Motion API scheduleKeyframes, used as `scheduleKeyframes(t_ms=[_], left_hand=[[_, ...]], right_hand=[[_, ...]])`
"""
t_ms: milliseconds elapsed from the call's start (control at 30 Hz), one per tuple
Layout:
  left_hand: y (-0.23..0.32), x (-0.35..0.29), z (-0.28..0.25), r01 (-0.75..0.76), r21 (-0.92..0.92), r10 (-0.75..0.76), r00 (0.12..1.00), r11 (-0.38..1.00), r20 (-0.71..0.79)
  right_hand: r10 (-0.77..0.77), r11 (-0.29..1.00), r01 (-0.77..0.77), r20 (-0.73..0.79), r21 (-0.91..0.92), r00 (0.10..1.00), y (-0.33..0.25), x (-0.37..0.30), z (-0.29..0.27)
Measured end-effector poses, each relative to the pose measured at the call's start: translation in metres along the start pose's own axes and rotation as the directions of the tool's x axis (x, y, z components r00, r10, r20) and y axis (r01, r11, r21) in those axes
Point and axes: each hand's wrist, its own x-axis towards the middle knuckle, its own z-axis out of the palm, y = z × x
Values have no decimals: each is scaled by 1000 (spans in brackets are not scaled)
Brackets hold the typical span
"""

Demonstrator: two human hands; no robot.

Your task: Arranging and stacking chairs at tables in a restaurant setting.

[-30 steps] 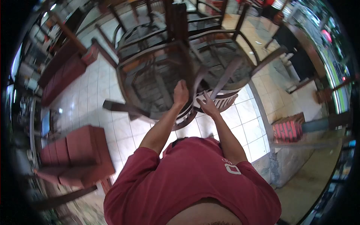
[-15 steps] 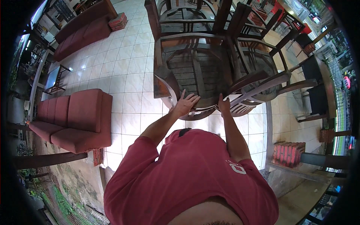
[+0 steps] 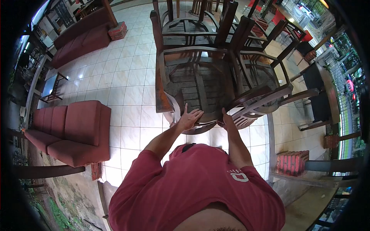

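Pale tiled floor (image 3: 129,92); left hand (image 3: 189,118) and right hand (image 3: 228,121) on wooden chair (image 3: 199,82)

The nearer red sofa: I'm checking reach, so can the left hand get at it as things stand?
Probably not: the left hand rests on a wooden chair, and tiled floor lies between it and the sofa.

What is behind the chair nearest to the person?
Behind this chair, other dark wooden chairs are visible. It covers parts of them, which cannot be seen.
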Motion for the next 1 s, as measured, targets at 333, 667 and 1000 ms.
scheduleKeyframes(t_ms=[333, 667, 1000], left_hand=[[-1, 4, -11, -15, -113, 21, 998, 993, 51], [26, 28, -23, 56, -131, -64, 996, 990, -61], [175, 164, -62, -128, -576, 80, 991, 807, -108]], right_hand=[[-117, 993, 117, -29, 11, 993, 9, 0, -2], [-274, 904, 365, -353, 224, 895, 4, 25, -134], [-265, 854, 370, -307, 365, 914, -82, 39, -201]])
